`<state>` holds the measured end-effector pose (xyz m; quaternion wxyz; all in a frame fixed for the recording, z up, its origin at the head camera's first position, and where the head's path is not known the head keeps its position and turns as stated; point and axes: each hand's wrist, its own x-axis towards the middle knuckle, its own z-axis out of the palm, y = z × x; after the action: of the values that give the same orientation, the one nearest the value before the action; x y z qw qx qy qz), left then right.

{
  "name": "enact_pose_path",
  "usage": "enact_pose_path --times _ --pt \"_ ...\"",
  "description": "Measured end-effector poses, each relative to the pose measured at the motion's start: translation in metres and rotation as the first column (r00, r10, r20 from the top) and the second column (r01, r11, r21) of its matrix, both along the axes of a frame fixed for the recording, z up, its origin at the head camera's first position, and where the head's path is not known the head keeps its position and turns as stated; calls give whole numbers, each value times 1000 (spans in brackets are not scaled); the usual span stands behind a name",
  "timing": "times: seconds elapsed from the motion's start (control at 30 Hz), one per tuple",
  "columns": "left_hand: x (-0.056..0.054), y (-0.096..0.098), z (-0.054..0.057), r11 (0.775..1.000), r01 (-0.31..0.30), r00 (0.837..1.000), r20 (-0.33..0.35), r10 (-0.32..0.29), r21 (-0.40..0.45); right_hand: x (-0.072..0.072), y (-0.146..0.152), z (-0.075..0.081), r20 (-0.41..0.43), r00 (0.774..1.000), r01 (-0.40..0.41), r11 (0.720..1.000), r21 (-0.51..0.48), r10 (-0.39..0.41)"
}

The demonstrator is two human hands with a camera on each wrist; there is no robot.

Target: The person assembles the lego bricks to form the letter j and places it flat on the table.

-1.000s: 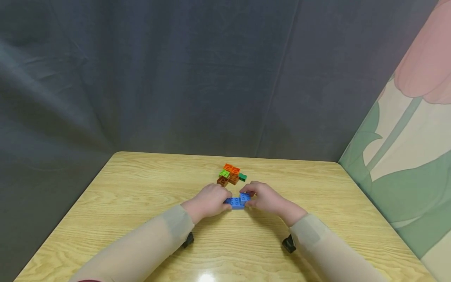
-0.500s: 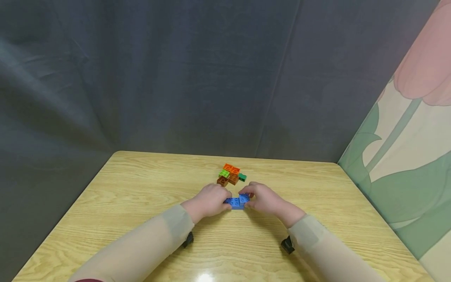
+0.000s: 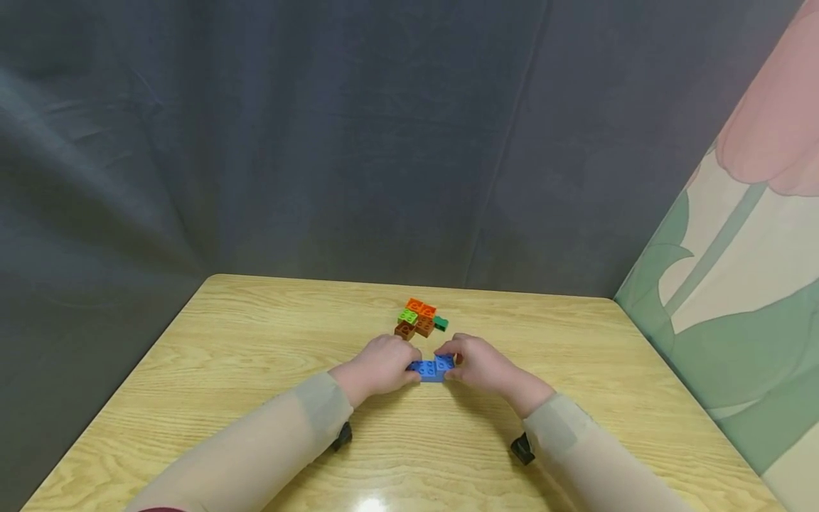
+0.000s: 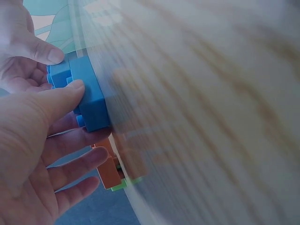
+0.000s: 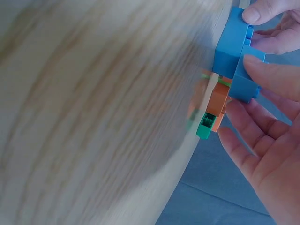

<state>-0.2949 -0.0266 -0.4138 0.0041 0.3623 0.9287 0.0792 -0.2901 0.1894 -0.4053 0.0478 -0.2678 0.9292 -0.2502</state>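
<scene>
A long blue toy building brick (image 4: 95,101) lies on the table with its studs up. My left hand (image 3: 379,364) grips its left end between thumb and fingers, and the other fingers spread loosely in the left wrist view. On the long brick's right end sits a smaller blue brick (image 5: 243,84), pinched by the thumb and fingers of my right hand (image 3: 484,364). That brick overhangs the long one a little in the right wrist view. Whether its studs are fully pressed in, I cannot tell.
Just beyond the hands is a cluster of loose bricks: orange (image 3: 421,308), lime green (image 3: 407,316), brown (image 3: 424,326) and dark green (image 3: 441,323). The wood-grain table (image 3: 269,320) ends at a dark curtain (image 3: 384,142); a flowered panel (image 3: 755,284) stands at the right.
The small blue brick has come down slightly onto the long brick's right end, with my right hand moving along. My left hand has stayed in place.
</scene>
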Motion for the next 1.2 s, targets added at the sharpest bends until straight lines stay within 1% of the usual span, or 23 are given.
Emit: enact_pose_path --times 0.2,0.37,0.5,0.73,0.87,1.0,1.1,1.13,1.2 --pt "-1 0 -2 1000 5 1000 -2 -5 4 2 -2 2 -8 1000 -6 1000 17 6" --pt "-1 0 -2 1000 5 1000 -1 -5 2 2 -7 2 -55 998 -24 997 78 28" --pt "-1 0 -1 1000 2 1000 -5 -2 -4 -2 -13 -2 -84 995 -43 992 116 53" --pt "-2 0 -3 1000 6 1000 -3 -6 14 -5 -20 -9 -65 995 -71 991 112 78" --pt "-5 -1 -6 999 8 1000 30 -9 50 -4 -22 -9 -76 994 -68 990 125 78" --pt "-10 -6 -10 994 -10 997 80 2 108 -2 -23 -8 -77 994 -62 990 129 73" --pt "-13 -10 -9 988 -43 994 110 27 150 -2 -24 -7 -77 995 -59 989 138 70" --pt "-14 -11 -8 986 -56 993 107 40 155 -2 -24 -7 -79 995 -56 988 144 68" --pt "-16 -13 -6 980 -86 994 76 74 178 -2 -25 -7 -81 995 -48 986 157 61"
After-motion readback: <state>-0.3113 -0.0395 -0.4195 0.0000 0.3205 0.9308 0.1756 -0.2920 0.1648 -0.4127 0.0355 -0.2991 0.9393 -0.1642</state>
